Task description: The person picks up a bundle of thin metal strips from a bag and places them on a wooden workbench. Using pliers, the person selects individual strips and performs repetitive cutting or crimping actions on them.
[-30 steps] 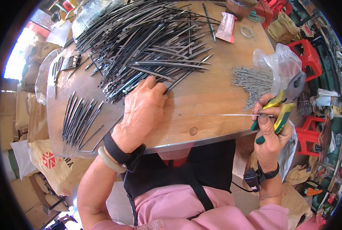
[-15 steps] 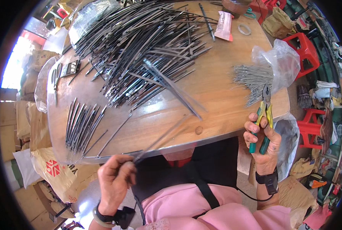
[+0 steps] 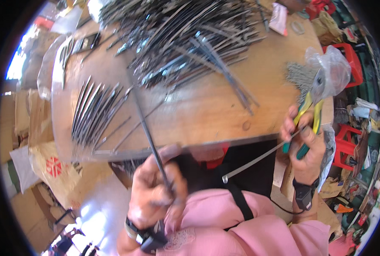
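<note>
My left hand (image 3: 153,196) is closed round a long, thin dark strip (image 3: 144,121), which points up over the table's near edge; motion blurs the fingers. My right hand (image 3: 309,155) grips pliers (image 3: 317,116) with yellow and green handles, their jaws pointing away from me. Between its thumb and fingers there is also a thin grey strip (image 3: 258,161) with a small square end, like a metal cable tie, slanting down in front of my body. A big heap of dark strips (image 3: 185,42) covers the far side of the table, and a smaller fanned bunch (image 3: 97,115) lies at left.
On the wooden table (image 3: 207,123), small grey pieces (image 3: 301,77) spill beside a clear plastic bag (image 3: 332,74) at right. Scissors (image 3: 65,57) lie at the left rim, near a dark box (image 3: 86,43). A pink packet (image 3: 278,19) sits far right. Red stools (image 3: 347,143) stand beyond.
The view has shifted, so the table sits higher and further right. My left hand has risen toward my middle with a dark strip, and a grey strip now shows in my right hand beside the pliers.
</note>
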### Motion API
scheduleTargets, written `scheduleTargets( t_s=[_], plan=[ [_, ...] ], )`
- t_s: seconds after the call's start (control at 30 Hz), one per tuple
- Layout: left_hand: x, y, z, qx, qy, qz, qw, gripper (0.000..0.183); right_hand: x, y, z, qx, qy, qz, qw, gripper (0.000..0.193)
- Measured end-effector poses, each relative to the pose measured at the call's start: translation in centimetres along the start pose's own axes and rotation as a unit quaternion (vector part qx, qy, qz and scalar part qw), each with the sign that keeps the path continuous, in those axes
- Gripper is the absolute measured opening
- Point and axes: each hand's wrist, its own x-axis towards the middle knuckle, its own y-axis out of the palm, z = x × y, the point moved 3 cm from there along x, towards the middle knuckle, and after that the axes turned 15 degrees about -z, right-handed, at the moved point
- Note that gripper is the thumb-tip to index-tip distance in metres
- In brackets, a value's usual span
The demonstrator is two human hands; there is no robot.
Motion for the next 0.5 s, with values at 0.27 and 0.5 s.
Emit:
scheduleTargets(
  t_s=[0.27, 0.5],
  plan=[
    [1.6, -0.6, 1.9, 0.286, 0.087, -0.099, 0.949, 0.018, -0.2, 2.3, 2.0, -0.262, -0.226, 0.109, 0.932, 0.024],
    [2.0, -0.9, 2.8, 0.426, 0.003, -0.051, 0.903, 0.015, -1.1, 6.3, 1.2, -0.506, -0.379, 0.221, 0.742, 0.022]
  ],
)
